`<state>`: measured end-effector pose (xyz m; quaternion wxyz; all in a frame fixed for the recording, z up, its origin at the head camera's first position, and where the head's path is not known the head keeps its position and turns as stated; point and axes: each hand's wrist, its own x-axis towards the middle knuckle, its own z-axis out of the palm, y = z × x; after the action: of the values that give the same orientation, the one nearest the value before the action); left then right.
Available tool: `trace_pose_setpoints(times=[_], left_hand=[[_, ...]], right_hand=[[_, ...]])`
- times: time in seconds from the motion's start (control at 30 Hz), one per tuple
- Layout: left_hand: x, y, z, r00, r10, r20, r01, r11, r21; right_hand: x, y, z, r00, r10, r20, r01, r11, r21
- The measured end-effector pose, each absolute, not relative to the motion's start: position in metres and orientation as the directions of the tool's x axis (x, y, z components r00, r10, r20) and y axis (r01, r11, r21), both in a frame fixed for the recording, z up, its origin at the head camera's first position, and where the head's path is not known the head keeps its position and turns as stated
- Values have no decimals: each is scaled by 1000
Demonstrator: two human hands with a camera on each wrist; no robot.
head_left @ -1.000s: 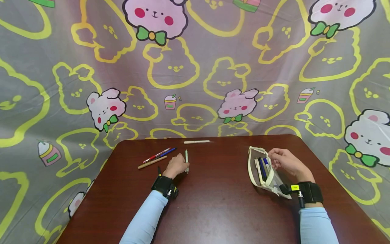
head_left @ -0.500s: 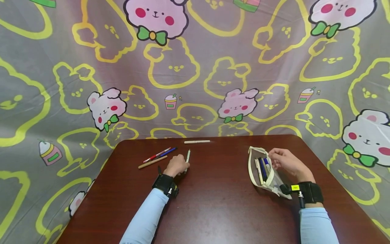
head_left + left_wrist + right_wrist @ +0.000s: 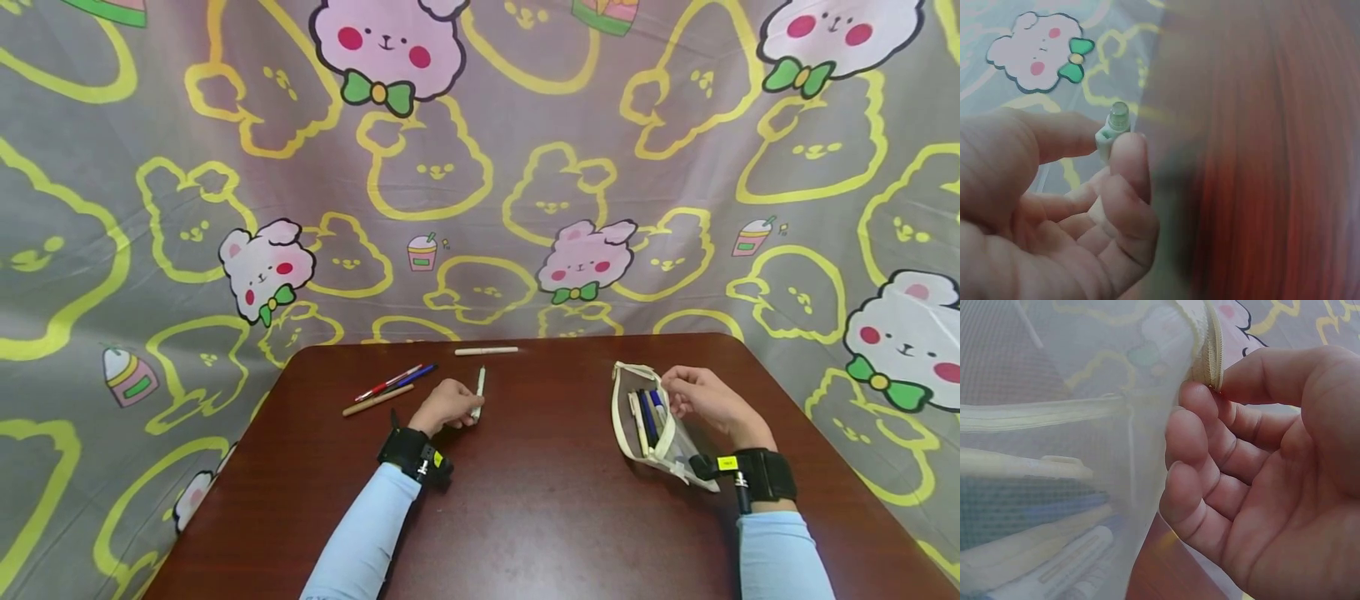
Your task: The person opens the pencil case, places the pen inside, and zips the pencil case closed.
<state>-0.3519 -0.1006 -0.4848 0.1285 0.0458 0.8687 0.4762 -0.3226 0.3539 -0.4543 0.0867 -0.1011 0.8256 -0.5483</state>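
Observation:
My left hand pinches a pale green pen between thumb and fingertips, left of the table's middle. In the left wrist view the pen's clear rounded end pokes up past the fingertips. At the right, my right hand pinches the zippered edge of a see-through mesh pencil case with cream trim. The case's mouth gapes open towards the left. Several pens lie inside it, and in the right wrist view they show through the mesh.
A red pen, a blue pen and a tan pen lie close together at the left. One cream pen lies near the back edge of the brown table. A patterned curtain hangs behind.
My left hand has shifted a little to the right, carrying the pale green pen, which now leans slightly. My right hand and the pencil case have stayed in place.

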Motion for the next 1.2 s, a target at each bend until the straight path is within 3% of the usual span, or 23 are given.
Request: trace_pose_setpoints(times=[0.23,0.47,0.77,1.2], left_hand=[[-354,-79,-489,-950,238,-202,-103,369,923],[-349,-54,-489,-929,280,-241,-159,284,945],[-348,-12,-485,-917,321,-236,-160,246,956],[-336,37,-479,-881,441,-173,-44,288,957]], right_hand=[[-324,355,-458,-964,-265,-25,-80,378,-922],[-323,355,-457,-969,-244,-47,-50,378,-925],[-324,356,-456,-973,-226,-53,-46,415,-909],[-328,355,-458,-971,-232,-60,-35,383,-923]])
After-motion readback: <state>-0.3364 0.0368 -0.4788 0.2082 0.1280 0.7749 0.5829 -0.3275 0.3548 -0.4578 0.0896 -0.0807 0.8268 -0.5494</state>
